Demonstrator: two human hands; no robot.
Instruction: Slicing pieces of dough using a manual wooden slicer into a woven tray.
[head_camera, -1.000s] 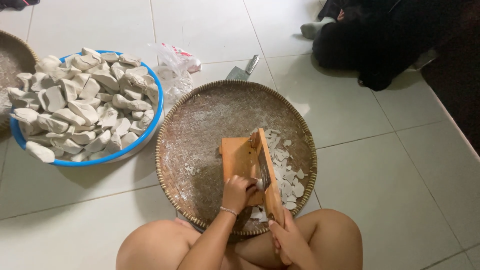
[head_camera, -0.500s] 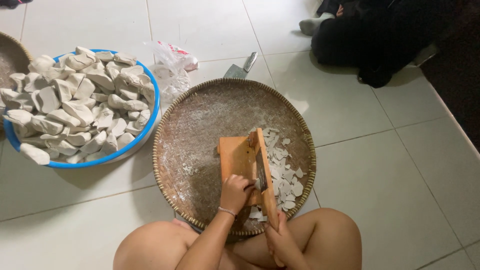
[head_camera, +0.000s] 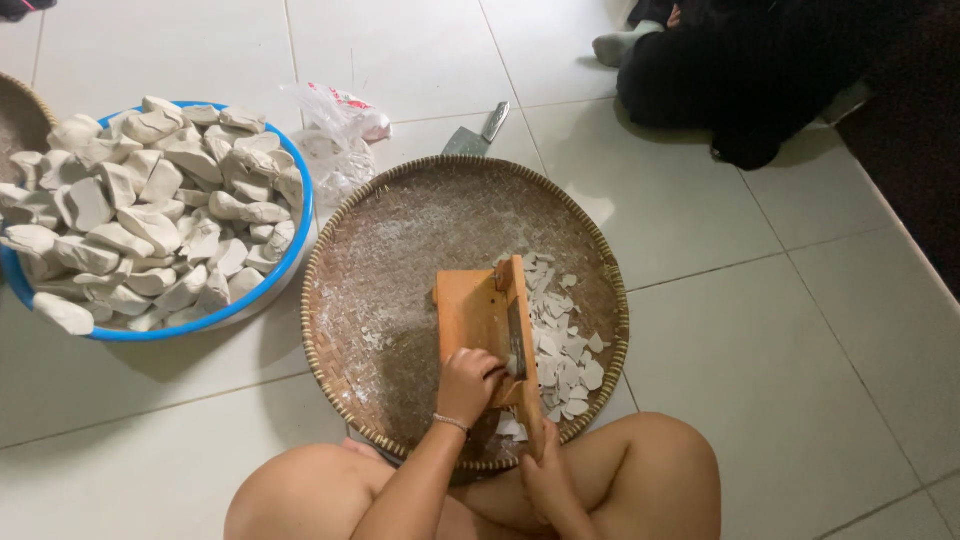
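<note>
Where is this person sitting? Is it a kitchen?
Probably the floor of a home, used for preparing food by hand, though no kitchen fittings show. The person sits on white floor tiles with a woven round tray, a wooden slicer and a blue-rimmed basin heaped with pale chunks.

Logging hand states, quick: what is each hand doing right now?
Left hand: closed on a white piece, pressing it against the wooden slicer.
Right hand: closed around the slicer's lower end, steadying it over the woven tray.
</note>
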